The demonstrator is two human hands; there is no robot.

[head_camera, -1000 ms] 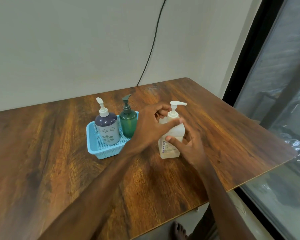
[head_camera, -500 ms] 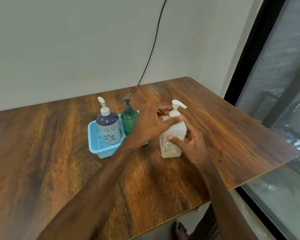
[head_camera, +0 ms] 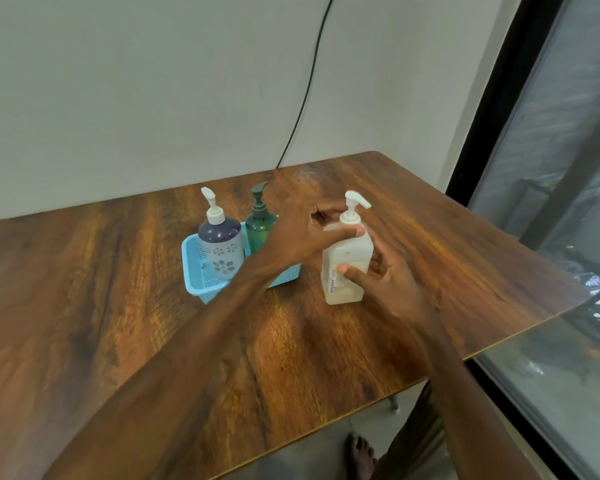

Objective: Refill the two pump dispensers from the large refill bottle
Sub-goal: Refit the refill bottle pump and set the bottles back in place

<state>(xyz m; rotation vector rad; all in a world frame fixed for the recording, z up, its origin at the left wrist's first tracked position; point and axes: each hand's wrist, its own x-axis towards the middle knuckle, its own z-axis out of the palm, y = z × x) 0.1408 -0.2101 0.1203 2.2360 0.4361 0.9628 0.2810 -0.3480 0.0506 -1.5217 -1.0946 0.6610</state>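
The large translucent white refill bottle (head_camera: 342,249) with a white pump head stands upright on the wooden table (head_camera: 118,306), right of a blue basket (head_camera: 192,271). My left hand (head_camera: 302,237) wraps its shoulder just under the pump collar, thumb across the front. My right hand (head_camera: 392,285) holds the lower body, thumb on the label side and fingers behind. Inside the basket stand two pump dispensers: a purple-and-white floral one (head_camera: 220,247) with a white pump and a dark green one (head_camera: 261,230) behind my left wrist.
A black cable (head_camera: 309,81) runs down the wall to the table's back edge. A dark-framed window (head_camera: 551,168) lies close to the table's right edge. My bare foot (head_camera: 361,455) shows on the floor below the front edge.
Both hands stay on the refill bottle in much the same grip. Only the view has shifted slightly.
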